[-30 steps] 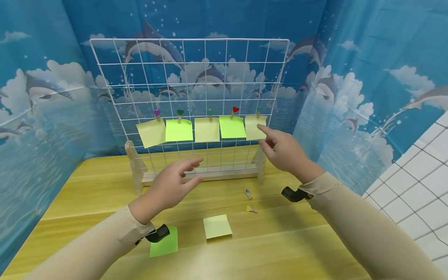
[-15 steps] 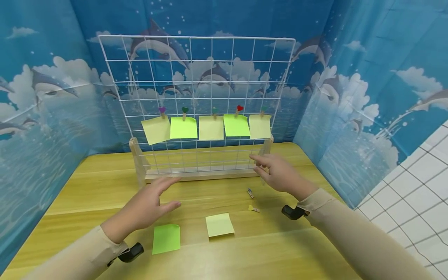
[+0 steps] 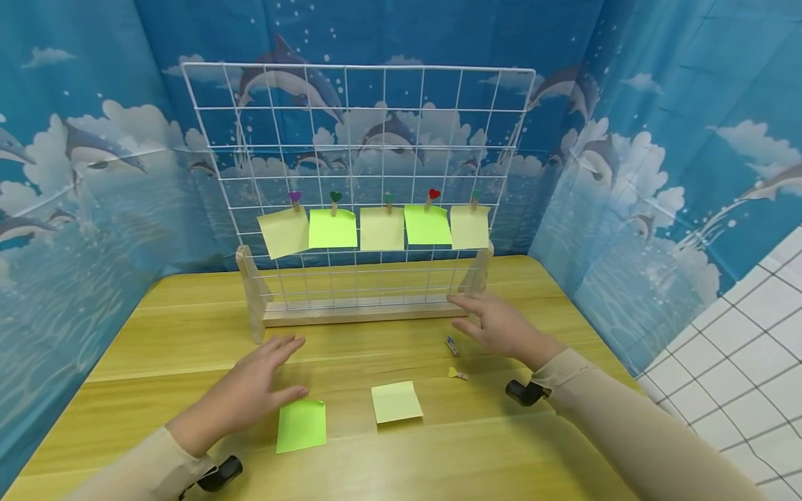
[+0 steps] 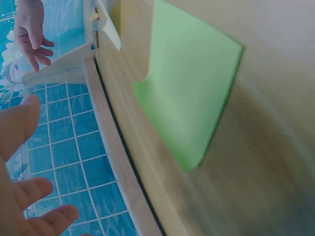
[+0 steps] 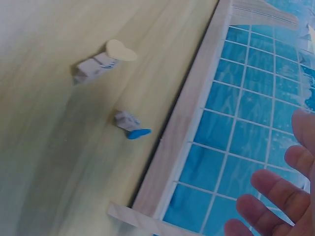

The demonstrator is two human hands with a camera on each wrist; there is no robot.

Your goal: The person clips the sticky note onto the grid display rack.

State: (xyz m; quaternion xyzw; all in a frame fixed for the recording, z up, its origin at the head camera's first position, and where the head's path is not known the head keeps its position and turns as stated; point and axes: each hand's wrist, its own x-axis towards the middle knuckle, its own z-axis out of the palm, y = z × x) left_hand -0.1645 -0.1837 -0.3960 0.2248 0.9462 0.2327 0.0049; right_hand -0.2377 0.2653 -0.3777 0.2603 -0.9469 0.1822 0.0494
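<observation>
My left hand [image 3: 241, 391] hovers with fingers spread, holding nothing, just behind and left of a green sticky note [image 3: 302, 426] on the table. My right hand [image 3: 498, 327] is in the air near the rack's right foot, its fingers extended and nothing in them. Below it on the table lie a blue-topped mini clothespin [image 3: 452, 346] and a yellow heart clothespin [image 3: 458, 374]. A pale yellow sticky note [image 3: 397, 402] lies between the hands. Several notes, pale yellow [image 3: 382, 229] and green [image 3: 428, 225] in turn, hang in a row from heart clothespins [image 3: 434, 195].
A white wire grid rack [image 3: 365, 67] stands in a wooden base [image 3: 366, 313] at the back of the wood-grain table [image 3: 156, 337]. Dolphin-print curtains [image 3: 388, 28] enclose the back and sides. White tiles [image 3: 752, 362] show at the right.
My right hand has come down from the rightmost hanging note. The left hand has moved left and down, away from the rack. The hanging notes stay in place.
</observation>
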